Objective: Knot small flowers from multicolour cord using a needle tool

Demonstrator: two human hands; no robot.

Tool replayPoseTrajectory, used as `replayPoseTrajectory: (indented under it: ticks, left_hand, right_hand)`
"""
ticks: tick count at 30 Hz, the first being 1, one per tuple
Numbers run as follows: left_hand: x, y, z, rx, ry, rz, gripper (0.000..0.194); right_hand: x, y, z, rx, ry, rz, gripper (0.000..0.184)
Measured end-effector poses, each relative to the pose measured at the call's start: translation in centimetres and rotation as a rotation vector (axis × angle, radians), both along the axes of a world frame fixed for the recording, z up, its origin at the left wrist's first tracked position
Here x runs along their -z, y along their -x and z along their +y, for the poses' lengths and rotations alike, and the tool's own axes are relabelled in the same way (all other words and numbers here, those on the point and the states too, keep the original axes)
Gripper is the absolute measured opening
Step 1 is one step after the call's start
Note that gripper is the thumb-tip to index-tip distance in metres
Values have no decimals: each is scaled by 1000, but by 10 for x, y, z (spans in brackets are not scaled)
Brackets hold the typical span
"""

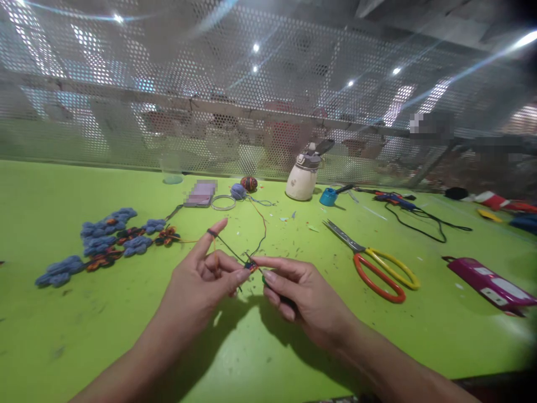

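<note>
My left hand (pixel 210 277) pinches a small dark and orange crochet piece (pixel 250 265) between thumb and finger. Its index finger points up with yarn (pixel 229 246) wound round it, running tight down to the piece. My right hand (pixel 291 285) is closed round a crochet hook (pixel 264 277) with a dark green handle, its tip at the piece. From there a strand rises to a multicoloured yarn ball (pixel 249 183) at the back, beside a blue yarn ball (pixel 238 192). Left of my hands lie blue crochet flowers (pixel 98 244) and a dark orange one (pixel 168 235).
Scissors (pixel 369 260) with red and yellow handles lie to the right, near a magenta power strip (pixel 489 282). Behind stand a white jug (pixel 301 179) and a blue pot (pixel 328 196). A glue gun (pixel 396 200) with a black cord, a phone (pixel 200 193) and a clear cup (pixel 173 170) sit farther back.
</note>
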State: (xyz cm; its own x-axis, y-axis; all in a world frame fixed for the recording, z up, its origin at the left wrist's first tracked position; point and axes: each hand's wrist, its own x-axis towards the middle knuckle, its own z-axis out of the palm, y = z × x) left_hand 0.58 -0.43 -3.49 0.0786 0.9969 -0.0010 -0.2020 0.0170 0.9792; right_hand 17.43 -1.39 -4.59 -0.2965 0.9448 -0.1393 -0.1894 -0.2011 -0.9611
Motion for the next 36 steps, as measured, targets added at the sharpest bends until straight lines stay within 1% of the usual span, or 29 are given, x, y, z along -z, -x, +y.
replayPoseTrajectory:
  ticks: [4, 6, 8, 9, 11, 13, 14, 16, 17, 18, 19, 21, 22, 24, 27, 30, 33, 36]
  left_hand:
    - [1, 1, 2, 77, 18, 37, 86]
    - [2, 0, 2, 111, 25, 86, 87]
    - [3, -1, 0, 124, 10, 149, 88]
    - [3, -3, -2, 114, -19, 192, 87]
    - [4, -7, -6, 50, -123, 309, 80]
    - [5, -11, -12, -55, -249, 413, 69]
    - [5, -13, -14, -112, -296, 429, 64]
    - [5, -15, -15, -203, -329, 369, 58]
    - [5, -16, -14, -220, -304, 308, 60]
    - [6, -15, -12, -207, -251, 238, 64]
    - [6, -13, -9, -165, -178, 171, 69]
    - [6, -10, -2, -40, -14, 43, 80]
    - [6, -8, 1, 5, 50, -11, 81]
    - [6, -5, 5, 36, 127, -93, 76]
    - [3, -2, 5, 66, 185, -154, 69]
    - [0, 1, 4, 105, 231, -188, 64]
    - [-3, 3, 4, 124, 265, -216, 65]
    - [-5, 5, 4, 140, 260, -224, 65]
  right_hand:
    - [-2, 0, 0, -9, -140, -119, 29]
    - [-2, 0, 1, 5, -194, -185, 24]
    - [-1, 0, 1, 19, -194, -235, 21]
    - [0, 1, 2, 21, -167, -246, 20]
    - [2, 4, 3, 37, -84, -220, 20]
    - [5, 6, 4, 62, 1, -134, 21]
    - [6, 7, 4, 76, 30, -74, 22]
    - [8, 10, 3, 104, 46, 47, 25]
    - [8, 11, 2, 114, 37, 102, 26]
    - [8, 12, 0, 124, 22, 152, 26]
    - [9, 12, -1, 128, 6, 192, 27]
    - [9, 13, -3, 117, -14, 244, 29]
    - [9, 13, -4, 105, -20, 257, 30]
    - [8, 13, -5, 86, -29, 260, 33]
    - [8, 13, -6, 73, -42, 236, 33]
    - [9, 12, -6, 75, -89, 187, 31]
    - [11, 10, -5, 85, -153, 124, 28]
    - [12, 7, -5, 93, -183, 77, 28]
